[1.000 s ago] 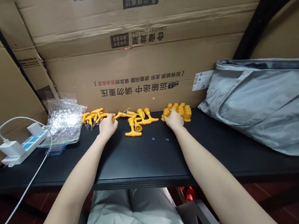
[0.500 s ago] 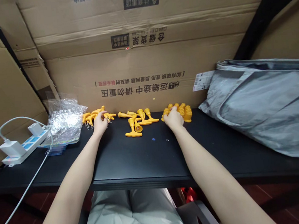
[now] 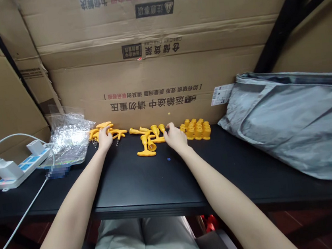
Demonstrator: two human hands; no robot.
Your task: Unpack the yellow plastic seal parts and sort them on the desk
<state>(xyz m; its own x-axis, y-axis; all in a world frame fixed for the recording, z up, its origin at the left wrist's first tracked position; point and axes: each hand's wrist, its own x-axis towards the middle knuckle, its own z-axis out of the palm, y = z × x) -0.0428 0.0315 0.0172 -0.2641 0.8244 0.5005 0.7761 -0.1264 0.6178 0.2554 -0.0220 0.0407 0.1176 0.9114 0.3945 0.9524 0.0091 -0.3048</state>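
My left hand (image 3: pixel 105 139) is at the back left of the black table, closed on a yellow T-handled corkscrew (image 3: pixel 104 125) in a loose pile. Other corkscrews (image 3: pixel 119 133) lie beside it, bare metal spirals pointing down. My right hand (image 3: pixel 176 137) has its fingers curled, right of the middle group; whatever is in it is hidden. That group consists of several T-handled corkscrews with yellow sleeves (image 3: pixel 145 147) over their spirals, lying in different directions. To the right of my right hand, yellow bell-shaped sleeves (image 3: pixel 198 130) stand packed in rows.
A grey fabric bag (image 3: pixel 292 126) takes up the table's right side. On the left are a clear plastic bag (image 3: pixel 71 131) and a white power strip (image 3: pixel 27 168) with chargers and a cable. Printed cardboard (image 3: pixel 148 72) forms the back wall. A small blue disc (image 3: pixel 168 159) lies mid-table.
My right hand has left the standing sleeves and moved left to the edge of the middle group. My left hand stays at the corkscrew pile. The view has shifted slightly.
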